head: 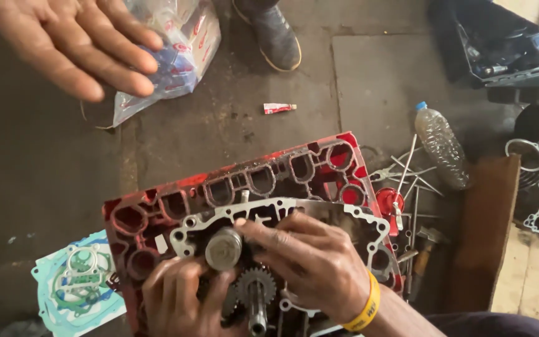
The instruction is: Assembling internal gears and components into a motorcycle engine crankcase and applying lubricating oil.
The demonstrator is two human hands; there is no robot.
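The lower part of a red engine casing (157,206) on the floor is hidden beneath two hands. A grey cylindrical gear shaft (223,248) is pinched between the left hand (179,299) fingers, curled from below, and the right hand (310,262) fingertips, beside a pale gasket (369,224). Another person's open hand (76,43) is cut off at the upper left.

Red engine casing (157,206) flat on floor, grey gasket (344,215) on top, steel gears (254,287) upright

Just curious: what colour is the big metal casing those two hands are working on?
Red, smeared with dark grease; the engine casing shows best in the head view.
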